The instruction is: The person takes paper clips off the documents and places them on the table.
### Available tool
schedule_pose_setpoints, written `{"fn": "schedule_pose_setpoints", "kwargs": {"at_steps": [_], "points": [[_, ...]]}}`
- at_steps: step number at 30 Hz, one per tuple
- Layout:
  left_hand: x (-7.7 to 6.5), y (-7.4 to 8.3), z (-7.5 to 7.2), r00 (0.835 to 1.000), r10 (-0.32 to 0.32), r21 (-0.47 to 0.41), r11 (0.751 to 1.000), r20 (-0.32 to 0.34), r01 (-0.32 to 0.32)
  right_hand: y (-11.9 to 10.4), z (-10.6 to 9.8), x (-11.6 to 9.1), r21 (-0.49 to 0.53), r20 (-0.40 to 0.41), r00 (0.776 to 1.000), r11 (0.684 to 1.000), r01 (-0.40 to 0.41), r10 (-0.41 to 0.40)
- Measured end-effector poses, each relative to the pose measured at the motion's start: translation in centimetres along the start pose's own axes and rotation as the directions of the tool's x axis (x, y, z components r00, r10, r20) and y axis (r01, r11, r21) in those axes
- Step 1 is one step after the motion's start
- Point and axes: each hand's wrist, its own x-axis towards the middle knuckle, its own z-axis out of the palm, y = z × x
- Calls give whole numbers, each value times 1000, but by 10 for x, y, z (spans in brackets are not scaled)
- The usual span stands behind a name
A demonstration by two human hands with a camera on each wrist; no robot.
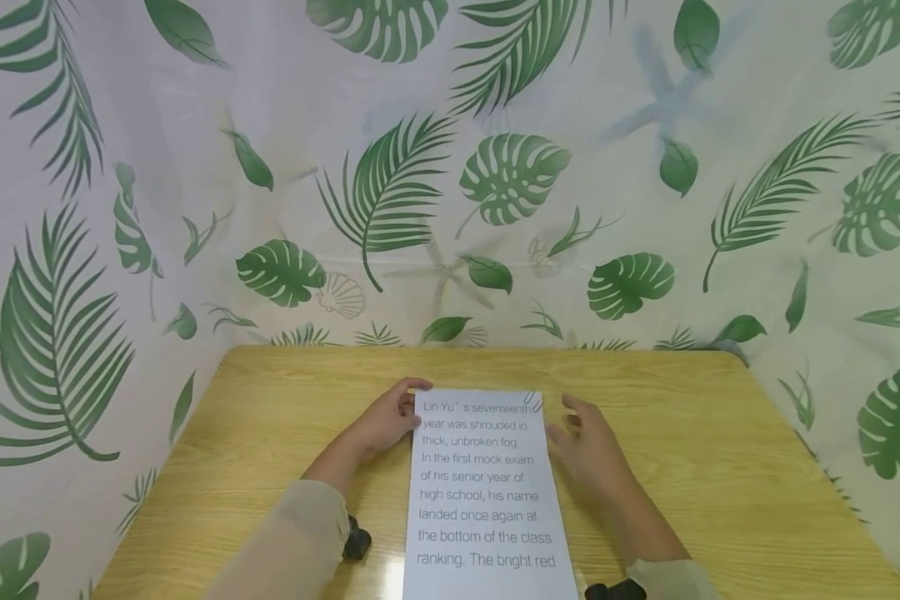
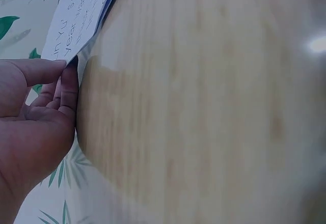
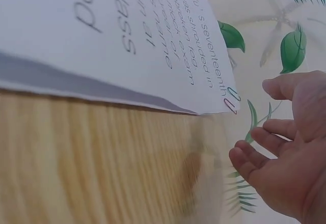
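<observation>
A printed sheaf of white paper [image 1: 487, 585] lies lengthwise in front of me, its large text facing up. My left hand [image 1: 381, 423] pinches it at the upper left edge; in the left wrist view the thumb [image 2: 48, 71] lies on top and the fingers curl beneath. Two paper clips [image 1: 533, 402] sit on the upper right corner, a green one [image 3: 232, 92] and a red one [image 3: 230, 106]. Beside that corner, apart from the paper, my right hand [image 1: 591, 443] holds nothing, its fingers loosely bent. The right wrist view shows the sheaf's near long edge lifted and bowed.
Under the paper is a yellow wood-grain table [image 1: 727, 467] with rounded far corners. A white curtain with green leaf prints [image 1: 420, 317] hangs behind the table and along both sides. Dark bands [image 1: 357, 540] circle both wrists near the beige sleeves [image 1: 292, 533].
</observation>
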Motion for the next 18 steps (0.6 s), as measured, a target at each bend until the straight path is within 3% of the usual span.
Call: {"fn": "schedule_pose_setpoints", "kwargs": {"at_steps": [8,18], "points": [[-2,0,0,1000,3,-35,999,15,-2,2,2,17,138,54,997,989,-58,50],[1,-5,-5,999,-2,-103,995,37,5,-4,15,32,196,-38,993,975,-102,112]]}}
